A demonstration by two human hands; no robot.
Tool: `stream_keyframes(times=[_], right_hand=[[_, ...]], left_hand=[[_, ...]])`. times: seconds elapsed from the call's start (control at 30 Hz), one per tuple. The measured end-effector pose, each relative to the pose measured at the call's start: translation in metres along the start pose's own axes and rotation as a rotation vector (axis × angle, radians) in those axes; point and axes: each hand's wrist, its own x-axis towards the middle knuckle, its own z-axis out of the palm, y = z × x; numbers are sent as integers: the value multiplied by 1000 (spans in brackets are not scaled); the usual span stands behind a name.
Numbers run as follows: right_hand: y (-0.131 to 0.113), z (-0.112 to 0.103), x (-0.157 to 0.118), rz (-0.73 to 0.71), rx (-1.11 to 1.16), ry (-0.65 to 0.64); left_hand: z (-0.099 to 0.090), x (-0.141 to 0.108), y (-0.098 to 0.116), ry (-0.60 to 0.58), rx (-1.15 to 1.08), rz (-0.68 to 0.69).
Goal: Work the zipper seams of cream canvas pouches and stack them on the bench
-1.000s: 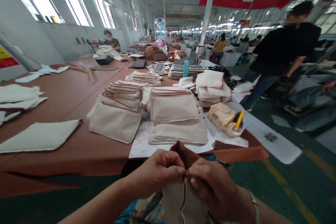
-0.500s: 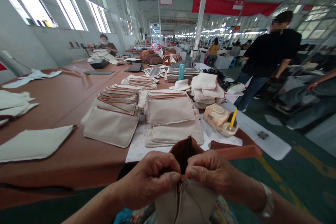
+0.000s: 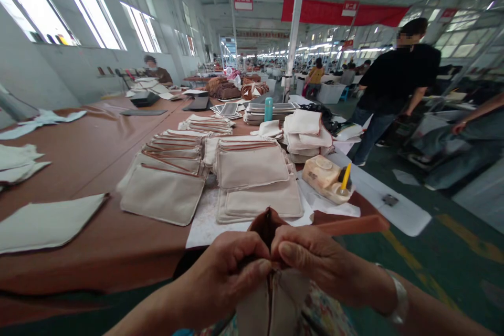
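In front of my lap, both hands pinch the edge of a beige sewn bag piece (image 3: 254, 308) with a brown inner side. A dark seam runs down its middle toward me, and the brown part stands up in a peak behind my fingers. My left hand (image 3: 240, 268) grips the edge on the left with thumb and bent fingers. Close beside it, almost touching, my right hand (image 3: 309, 252) pinches the right side of the same edge. What lies between the fingertips is hidden. Just beyond are stacked beige sewn panels (image 3: 252, 164) with brown edges.
A brown-covered table (image 3: 94, 168) bears more beige panels (image 3: 162, 193) fanned on the left. To the right stand a cut plastic container (image 3: 321, 173) with a yellow-handled tool (image 3: 346, 176) and a teal bottle (image 3: 268, 109). A person in black (image 3: 397, 79) stands at the right.
My fingers stay on the bag piece, its brown opening now narrower and its top drawn closer together. My right hand has shifted slightly left. The camera view has turned a little.
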Motion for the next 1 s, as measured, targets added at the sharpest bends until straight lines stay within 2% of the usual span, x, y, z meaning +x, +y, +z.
stream_keyframes(times=[0.07,0.17,0.23,0.37,0.47,0.6,0.67,0.9,1.0], right_hand=[[-5,-3,3,15,-49,-42],[-4,-3,5,28,-63,-57],[4,-1,3,48,20,-34],[24,4,-1,144,269,-3],[32,9,-3,185,353,-6],[34,16,-4,214,503,61],[34,19,-4,237,579,88],[30,21,-2,258,528,104],[29,21,-1,249,514,112]], left_hand=[[-1,0,4,32,74,3],[-6,-2,6,-13,15,-30],[-10,-4,4,-27,-46,-42],[-13,-9,1,67,18,2],[-11,-11,1,136,111,112],[-6,-11,-2,205,355,378],[-3,-12,-5,208,473,427],[3,-18,-5,168,864,304],[5,-16,-6,116,994,303]])
